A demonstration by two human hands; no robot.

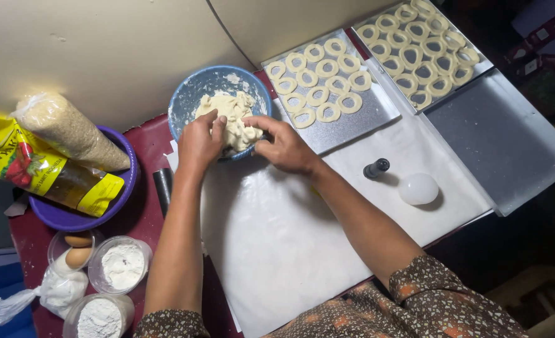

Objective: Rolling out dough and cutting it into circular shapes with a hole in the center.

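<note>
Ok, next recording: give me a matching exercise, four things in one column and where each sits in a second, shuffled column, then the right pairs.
Things:
1. Pale lump of dough
2. Clear bag of pale grains
3. Two brown eggs
4. Small black cylinder

Places:
A. In a clear plastic cup by the flour tubs
B. On the white sheet beside a white dome-shaped object
C. In the round blue bowl, under the left hand and right hand
D. In the purple bowl with a yellow packet

Pairs: 1-C, 2-D, 3-A, 4-B
</note>
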